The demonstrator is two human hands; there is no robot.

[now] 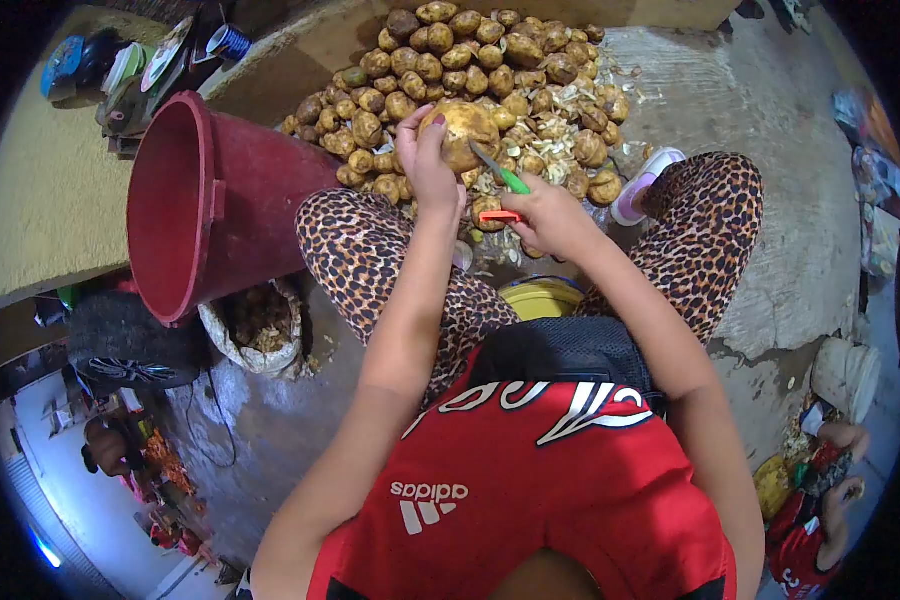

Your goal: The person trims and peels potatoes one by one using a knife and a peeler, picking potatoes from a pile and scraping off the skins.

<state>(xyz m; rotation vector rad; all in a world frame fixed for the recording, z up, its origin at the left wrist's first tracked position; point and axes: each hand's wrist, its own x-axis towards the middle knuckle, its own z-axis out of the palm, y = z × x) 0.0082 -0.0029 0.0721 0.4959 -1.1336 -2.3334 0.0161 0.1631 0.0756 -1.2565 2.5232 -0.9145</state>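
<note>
A large round yellow-brown fruit or tuber (469, 132) rests in my left hand (430, 165), whose fingers wrap round its left side. My right hand (550, 215) is closed on a knife (511, 181) with a green and orange-red handle. The knife's blade points up and left and meets the lower right side of the round piece. Behind and around both hands lies a big heap of brown-yellow produce (440, 60). Pale peelings (562, 125) are scattered over the heap's right part.
A large red bin (260, 180) lies tilted at the left, above a white sack (260, 355). Between my legs is a yellow container (542, 298). A low wall (60, 200) runs along the left. Another person (805, 535) sits at the lower right, near a white bucket (845, 378).
</note>
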